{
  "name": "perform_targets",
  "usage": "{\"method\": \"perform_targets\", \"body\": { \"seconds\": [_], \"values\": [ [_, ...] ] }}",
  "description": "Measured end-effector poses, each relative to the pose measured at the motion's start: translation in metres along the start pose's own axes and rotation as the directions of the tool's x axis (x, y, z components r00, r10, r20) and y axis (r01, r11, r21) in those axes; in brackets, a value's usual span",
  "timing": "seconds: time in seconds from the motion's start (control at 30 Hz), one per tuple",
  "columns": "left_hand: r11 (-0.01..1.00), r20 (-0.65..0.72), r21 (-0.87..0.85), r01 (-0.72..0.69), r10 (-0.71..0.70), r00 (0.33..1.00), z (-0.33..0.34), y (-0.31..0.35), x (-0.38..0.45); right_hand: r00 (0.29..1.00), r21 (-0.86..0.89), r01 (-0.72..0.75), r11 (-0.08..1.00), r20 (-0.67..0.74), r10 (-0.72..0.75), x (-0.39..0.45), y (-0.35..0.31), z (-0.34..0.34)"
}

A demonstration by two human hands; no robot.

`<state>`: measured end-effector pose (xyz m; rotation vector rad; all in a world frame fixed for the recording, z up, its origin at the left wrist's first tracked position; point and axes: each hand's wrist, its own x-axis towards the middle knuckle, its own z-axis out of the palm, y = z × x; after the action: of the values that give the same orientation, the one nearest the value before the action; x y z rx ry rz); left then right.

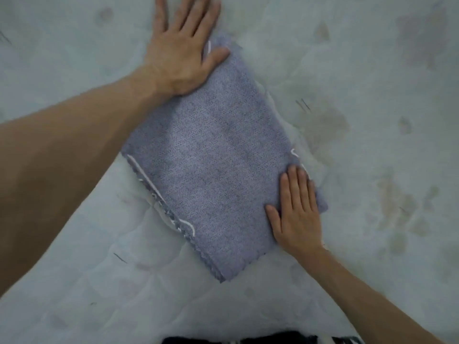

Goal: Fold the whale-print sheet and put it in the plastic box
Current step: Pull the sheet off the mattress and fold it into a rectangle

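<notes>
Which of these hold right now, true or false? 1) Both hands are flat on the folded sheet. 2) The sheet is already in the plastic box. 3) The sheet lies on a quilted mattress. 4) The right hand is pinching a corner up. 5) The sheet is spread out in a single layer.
1) True: the left hand presses the far end of the folded sheet, and the right hand presses the near right edge.
2) False: it lies on the mattress; no box is in view.
3) True.
4) False: its fingers lie straight and flat on the cloth.
5) False: stacked layers show along its near edge.
</notes>
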<state>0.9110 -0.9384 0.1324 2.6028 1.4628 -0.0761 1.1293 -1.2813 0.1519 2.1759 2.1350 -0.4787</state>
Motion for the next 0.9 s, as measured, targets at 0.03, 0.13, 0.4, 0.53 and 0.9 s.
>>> {"method": "perform_targets", "body": {
  "seconds": [0.03, 0.13, 0.4, 0.53, 0.9],
  "values": [
    [0.999, -0.038, 0.036, 0.030, -0.028, 0.999, -0.004, 0.007, -0.002, 1.000, -0.005, -0.021, 1.000, -0.007, 0.021, -0.010, -0.001, -0.002],
    [0.999, -0.194, 0.039, 0.002, 0.005, 0.981, -0.003, 0.048, -0.030, 0.994, 0.052, 0.000, 0.999, -0.107, 0.005, 0.018, -0.009, -0.011],
    [0.935, -0.078, 0.120, -0.333, 0.343, 0.936, 0.028, 0.017, -0.076, 0.991, 0.049, 0.029, 0.998, -0.130, -0.022, 0.051, 0.025, 0.020],
    [0.994, -0.006, 0.079, -0.078, 0.079, 0.997, 0.013, -0.040, -0.170, 0.995, 0.060, -0.078, 0.995, -0.057, 0.081, 0.029, 0.026, 0.013],
    [-0.218, 0.659, -0.523, 0.824, -0.716, 0.229, -0.032, 0.140, -0.312, 0.854, 0.648, -0.509, 0.566, 0.304, 0.421, 0.009, 0.053, -0.043]
  ]
}}
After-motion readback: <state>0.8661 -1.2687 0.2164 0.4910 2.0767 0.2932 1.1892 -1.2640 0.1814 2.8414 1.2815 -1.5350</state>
